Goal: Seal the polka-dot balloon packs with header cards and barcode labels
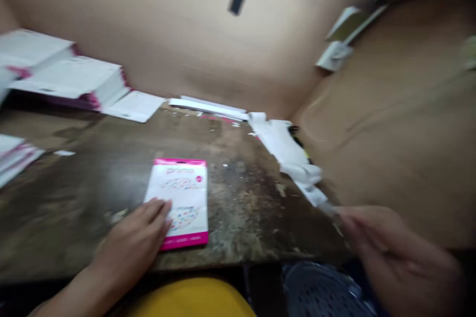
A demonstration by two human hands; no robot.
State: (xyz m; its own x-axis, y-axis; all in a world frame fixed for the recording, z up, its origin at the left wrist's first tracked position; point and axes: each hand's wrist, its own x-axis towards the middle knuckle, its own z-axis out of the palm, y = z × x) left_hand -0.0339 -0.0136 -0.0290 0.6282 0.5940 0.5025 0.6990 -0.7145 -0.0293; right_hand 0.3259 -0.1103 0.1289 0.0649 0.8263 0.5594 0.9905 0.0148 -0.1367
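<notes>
Only the head view here, and it's pretty blurry. The left hand (136, 237) lies flat on the worn dark wooden table (238, 218), fingers loosely spread, with the fingertips resting on the lower left corner of a pink-and-white printed card (180, 202). It's pressing on it, not pinching it. The card lies flat near the front edge of the table, roughly in the middle, pink bands along its top and bottom edges.

The right hand (375, 247) is off to the right by the table's front corner, smeared with motion blur. It looks open-ish and may be touching the end of a strip of white paper scraps (293, 156), but I honestly can't tell whether it's gripping anything. Those scraps run along the right edge of the table against a brown cardboard wall (401, 148).

At the back left there are stacks of the same white and pink cards (70, 79), with a loose white sheet (136, 105) just beside them, and another small pile (13, 156) at the far left edge. Below the table edge there's something yellow (193, 299).
</notes>
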